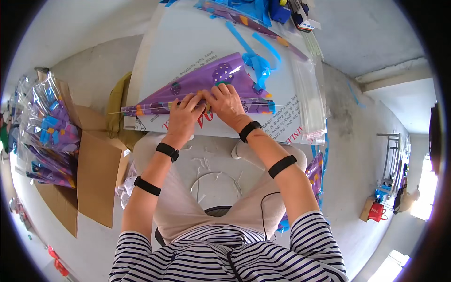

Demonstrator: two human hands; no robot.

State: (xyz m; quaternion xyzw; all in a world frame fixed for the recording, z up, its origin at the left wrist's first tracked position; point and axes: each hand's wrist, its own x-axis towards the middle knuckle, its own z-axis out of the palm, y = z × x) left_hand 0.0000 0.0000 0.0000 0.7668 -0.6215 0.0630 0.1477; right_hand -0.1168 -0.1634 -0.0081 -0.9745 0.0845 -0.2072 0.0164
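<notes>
A purple kite with dotted and orange prints lies partly folded on the board-topped table. A thin rod sticks out past its left tip, along the rolled near edge. My left hand presses on that rolled edge, its fingers bent around the material. Just to the right, my right hand pinches the same fold, and the two hands' fingertips nearly meet. What lies under the fingertips is hidden. Blue ribbon tails spread from the kite's right end.
Clear plastic sleeves lie along the table's right side. Another purple packed piece and blue items sit at the far edge. On my left, an open cardboard box stands beside bagged purple kites. An olive cloth hangs at the table's left edge.
</notes>
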